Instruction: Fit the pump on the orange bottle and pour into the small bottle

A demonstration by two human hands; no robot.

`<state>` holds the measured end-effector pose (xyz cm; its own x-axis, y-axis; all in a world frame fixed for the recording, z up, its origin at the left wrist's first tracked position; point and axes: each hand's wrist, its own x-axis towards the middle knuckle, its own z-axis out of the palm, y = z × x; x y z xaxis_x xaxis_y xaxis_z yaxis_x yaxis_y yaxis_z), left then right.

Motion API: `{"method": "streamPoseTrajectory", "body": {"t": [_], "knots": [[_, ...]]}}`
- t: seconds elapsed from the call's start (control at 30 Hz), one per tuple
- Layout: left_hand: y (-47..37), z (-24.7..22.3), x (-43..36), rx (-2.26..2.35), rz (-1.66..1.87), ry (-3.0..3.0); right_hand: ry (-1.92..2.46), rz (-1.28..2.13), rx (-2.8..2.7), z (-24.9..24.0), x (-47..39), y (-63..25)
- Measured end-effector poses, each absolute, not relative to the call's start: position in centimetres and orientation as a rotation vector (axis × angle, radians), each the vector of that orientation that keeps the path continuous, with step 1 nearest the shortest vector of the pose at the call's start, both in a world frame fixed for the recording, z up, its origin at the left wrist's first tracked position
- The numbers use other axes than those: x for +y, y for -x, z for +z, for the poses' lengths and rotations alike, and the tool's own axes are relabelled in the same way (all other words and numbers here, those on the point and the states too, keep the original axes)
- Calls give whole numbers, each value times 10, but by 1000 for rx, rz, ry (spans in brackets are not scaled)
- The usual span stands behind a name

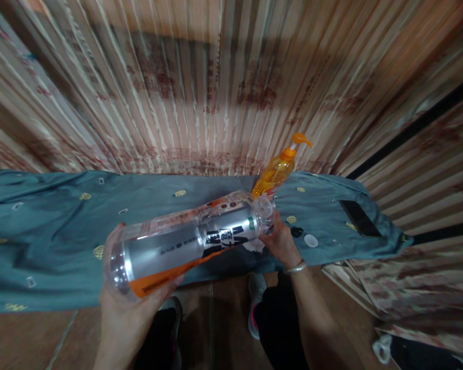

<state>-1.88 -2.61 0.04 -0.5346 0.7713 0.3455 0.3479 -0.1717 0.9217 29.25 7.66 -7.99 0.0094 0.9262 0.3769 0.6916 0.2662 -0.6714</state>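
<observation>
A large clear plastic jar [170, 245] with a silver and orange label lies nearly sideways in the air, held between both hands. My left hand [129, 303] is wrapped round its wide base at the left. At the narrower neck end on the right, my right hand [280, 239] grips the jar, a bracelet on its wrist. Just beyond the neck stands an orange pump bottle [274, 174] with yellow-orange liquid. A piece of white tissue [253, 245] shows below the neck, partly hidden by the jar and my right hand.
On the teal patterned cloth [61, 246], right of my right hand, are a small black object [298, 232], a white disc [310, 240] and a dark phone [359, 218]. A pleated curtain [185, 113] hangs behind. Dark bars cross at the right.
</observation>
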Motion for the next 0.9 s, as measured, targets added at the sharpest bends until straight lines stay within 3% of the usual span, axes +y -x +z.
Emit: {"method": "streamPoseTrajectory", "body": {"t": [0.9], "knots": [[18,0,-30,1722,1607,-1051,1487,402,-1726,-79,76,-291]]}}
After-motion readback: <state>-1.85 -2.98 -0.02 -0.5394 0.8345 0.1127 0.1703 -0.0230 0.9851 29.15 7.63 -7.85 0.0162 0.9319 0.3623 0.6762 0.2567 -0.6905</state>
